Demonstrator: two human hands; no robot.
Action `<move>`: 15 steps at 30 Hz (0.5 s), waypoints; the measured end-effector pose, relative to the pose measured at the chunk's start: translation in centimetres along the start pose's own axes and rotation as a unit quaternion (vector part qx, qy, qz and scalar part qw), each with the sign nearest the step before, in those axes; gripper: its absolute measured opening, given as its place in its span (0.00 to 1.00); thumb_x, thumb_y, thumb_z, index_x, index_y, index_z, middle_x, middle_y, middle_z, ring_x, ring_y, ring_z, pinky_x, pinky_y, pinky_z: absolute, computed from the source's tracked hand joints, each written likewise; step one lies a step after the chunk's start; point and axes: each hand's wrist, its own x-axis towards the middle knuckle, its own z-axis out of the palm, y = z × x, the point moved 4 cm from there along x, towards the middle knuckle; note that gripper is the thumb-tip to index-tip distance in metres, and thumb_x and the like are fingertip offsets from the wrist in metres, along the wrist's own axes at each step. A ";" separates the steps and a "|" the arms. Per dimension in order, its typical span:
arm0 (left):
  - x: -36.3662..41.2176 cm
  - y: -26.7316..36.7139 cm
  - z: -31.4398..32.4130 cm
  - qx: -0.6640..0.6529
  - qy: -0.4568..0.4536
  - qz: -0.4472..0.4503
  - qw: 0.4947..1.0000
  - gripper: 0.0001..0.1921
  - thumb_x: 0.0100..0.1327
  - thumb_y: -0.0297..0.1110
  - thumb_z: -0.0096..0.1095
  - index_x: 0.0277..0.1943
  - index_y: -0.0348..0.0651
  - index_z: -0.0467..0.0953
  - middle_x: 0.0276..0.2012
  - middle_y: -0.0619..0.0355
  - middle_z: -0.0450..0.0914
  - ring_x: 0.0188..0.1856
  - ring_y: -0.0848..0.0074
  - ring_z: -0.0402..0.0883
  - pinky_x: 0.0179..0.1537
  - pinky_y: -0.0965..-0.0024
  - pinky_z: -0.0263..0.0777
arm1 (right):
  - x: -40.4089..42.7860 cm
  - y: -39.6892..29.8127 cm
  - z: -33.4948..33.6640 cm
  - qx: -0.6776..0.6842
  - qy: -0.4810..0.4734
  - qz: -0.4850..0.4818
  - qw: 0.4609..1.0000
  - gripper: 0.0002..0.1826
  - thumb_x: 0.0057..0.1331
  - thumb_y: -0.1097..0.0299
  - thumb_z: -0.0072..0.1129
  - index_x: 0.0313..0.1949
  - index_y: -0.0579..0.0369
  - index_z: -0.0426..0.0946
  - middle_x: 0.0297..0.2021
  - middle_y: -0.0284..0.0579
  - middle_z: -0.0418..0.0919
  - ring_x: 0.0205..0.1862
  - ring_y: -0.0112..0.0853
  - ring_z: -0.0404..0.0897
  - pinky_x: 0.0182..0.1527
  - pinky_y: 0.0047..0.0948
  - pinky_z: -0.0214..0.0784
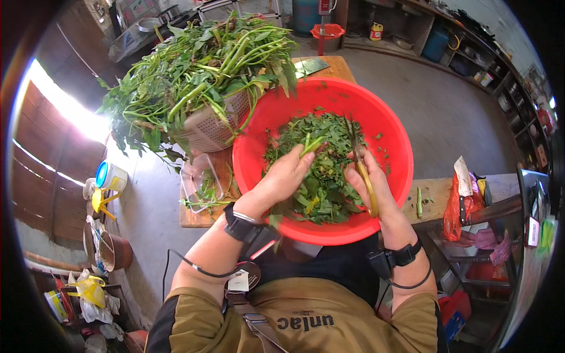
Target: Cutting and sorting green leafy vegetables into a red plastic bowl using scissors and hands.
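Observation:
A large red plastic basin (256,176) sits before me, with chopped green leaves (329,176) heaped in it. Over its left part, my left hand (284,172) grips a short bunch of green stems (312,144). My right hand (371,176) holds scissors (355,143) with yellow handles, the blades pointing away from me above the leaves. Whether the blades are apart is hard to tell. Blades and stems are separated by a small gap. To the upper left, a pale perforated plastic basket (212,125) is piled high with long leafy greens (212,66).
Left of the basin, a clear plastic tray (187,178) with leaf scraps stands on a wooden board (194,219). Behind the basin lies a broad metal blade (311,67). At right, a cut stem (419,203) rests on a wooden plank (435,198), near a knife (462,189) and a red plastic bag (451,220).

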 end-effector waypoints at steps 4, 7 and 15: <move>0.5 -0.8 -0.9 0.019 0.060 0.012 0.998 0.17 0.70 0.42 0.42 0.46 0.34 0.65 0.33 0.37 0.74 0.40 0.42 0.72 0.41 0.53 0.66 | -0.7 0.8 0.5 -0.180 -0.098 0.006 0.979 0.33 0.57 0.51 0.65 0.52 0.59 0.63 0.32 0.46 0.74 0.35 0.34 0.75 0.39 0.30 0.67; 0.2 -0.8 -0.7 -0.019 0.055 0.027 0.998 0.17 0.70 0.42 0.43 0.48 0.34 0.65 0.31 0.41 0.75 0.36 0.51 0.75 0.39 0.58 0.67 | -0.9 -0.6 1.0 -0.207 -0.128 0.012 0.970 0.34 0.56 0.50 0.65 0.53 0.59 0.63 0.35 0.49 0.74 0.38 0.38 0.75 0.42 0.33 0.68; 0.1 -0.9 0.1 -0.070 -0.050 0.005 0.996 0.19 0.71 0.43 0.43 0.51 0.35 0.66 0.27 0.54 0.73 0.30 0.72 0.72 0.35 0.68 0.68 | -1.0 -2.2 1.2 -0.240 -0.102 -0.027 0.965 0.31 0.54 0.49 0.66 0.49 0.57 0.67 0.30 0.47 0.74 0.34 0.37 0.75 0.38 0.33 0.67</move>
